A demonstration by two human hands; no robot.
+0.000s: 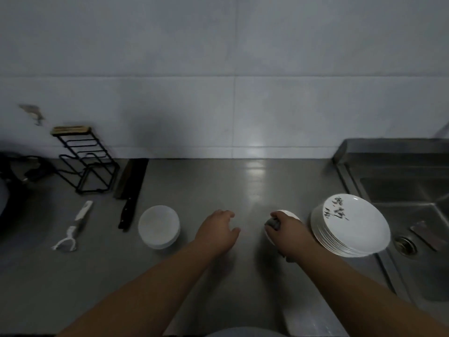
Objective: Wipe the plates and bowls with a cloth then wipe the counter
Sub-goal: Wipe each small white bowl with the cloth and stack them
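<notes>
At counter centre, right hand (289, 233): fingers curled round a grey cloth (272, 223), holding it down into a white dish (290, 213). The dish is mostly hidden under the hand, so I cannot tell whether it is a bowl or a plate.

Left hand (215, 233): fingers loosely curled, holding nothing, just left of the dish over the bare counter (243, 186). Contact with the surface is unclear.

Outward: stack of bowls (159, 226) to the left, stack of plates (352, 227) to the right at the sink (413, 190) edge. Knife (127, 212), peeler (73, 229) and wire rack (87, 161) lie further left.

Judgement: the dish-wiping step is in hand, and the counter wipe is not yet due. Next move probably calls for the left hand to steady or lift the dish so the cloth can work round it. After that, set it on the matching stack.
</notes>
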